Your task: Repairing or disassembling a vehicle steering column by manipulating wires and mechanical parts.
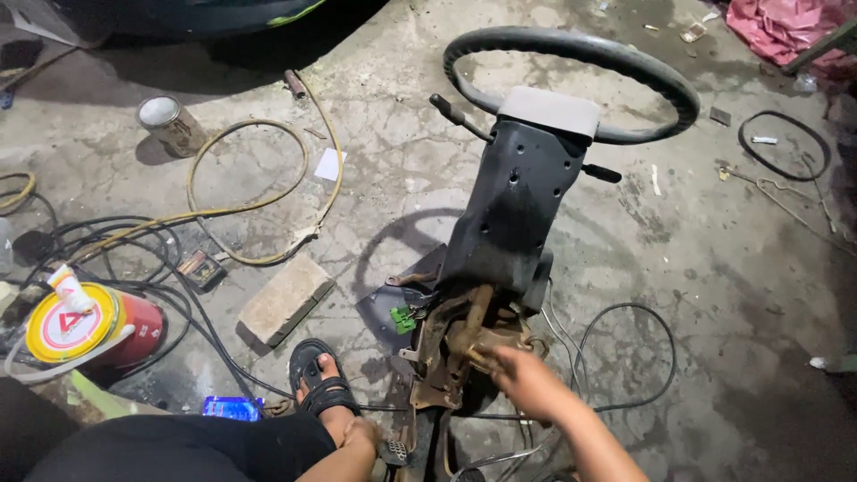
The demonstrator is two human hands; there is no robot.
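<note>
A steering column assembly (pixel 513 210) lies on the concrete floor, with a black cover, a grey hub and a black steering wheel (pixel 571 49) at its far end. Its near end is a rusty metal bracket (pixel 451 344) with a green connector (pixel 403 318). My right hand (pixel 527 379) grips the rusty bracket near its right side. My left hand (pixel 361 436) rests low by the column's near end, close to my sandalled foot (pixel 321 384); what it holds is not visible.
A red can with a yellow lid (pixel 85 332) and a small tin (pixel 170 123) stand at the left. A yellow hose (pixel 259 201), black cables (pixel 170 295), a brick (pixel 286 299) and a blue packet (pixel 232 408) lie around. A rubber ring (pixel 786 147) is at right.
</note>
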